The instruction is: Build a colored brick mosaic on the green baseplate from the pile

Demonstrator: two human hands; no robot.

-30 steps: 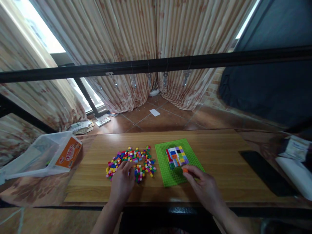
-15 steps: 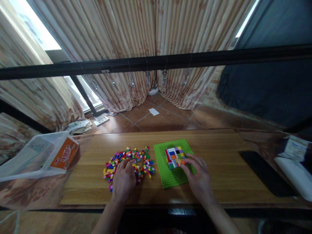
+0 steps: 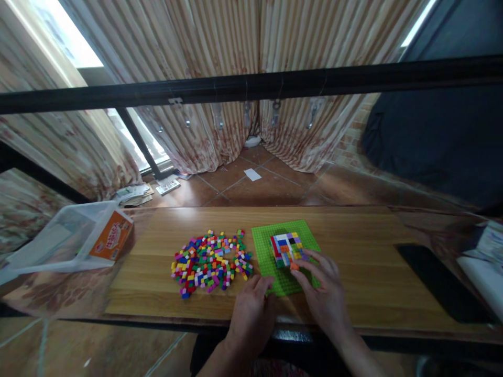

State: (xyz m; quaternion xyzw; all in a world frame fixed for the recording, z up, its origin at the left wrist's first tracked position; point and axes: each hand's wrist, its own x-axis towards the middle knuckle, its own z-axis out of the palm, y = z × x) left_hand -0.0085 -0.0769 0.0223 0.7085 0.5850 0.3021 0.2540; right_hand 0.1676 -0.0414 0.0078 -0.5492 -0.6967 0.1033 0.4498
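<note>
A green studded baseplate (image 3: 261, 246) lies on the table, with a block of many-coloured toy bricks (image 3: 283, 242) built up on it. My right hand (image 3: 326, 285) pinches an orange brick (image 3: 294, 266) between thumb and fingers at the near edge of that block. At the plate's near left corner is my left hand (image 3: 253, 309), its fingers curled together; whatever they may hold is hidden. Left of the plate spreads a loose pile of small coloured bricks (image 3: 208, 262).
The wooden board (image 3: 361, 235) carries the pile and plate. To the left stands a clear plastic box (image 3: 70, 214) with an orange label. A black flat object (image 3: 440, 280) lies at the right. A dark rail (image 3: 236, 86) crosses beyond the table.
My left hand has left the brick pile and moved right to the baseplate's near corner. My right hand stays by the block, its orange brick now slightly nearer me. The view has shifted slightly.
</note>
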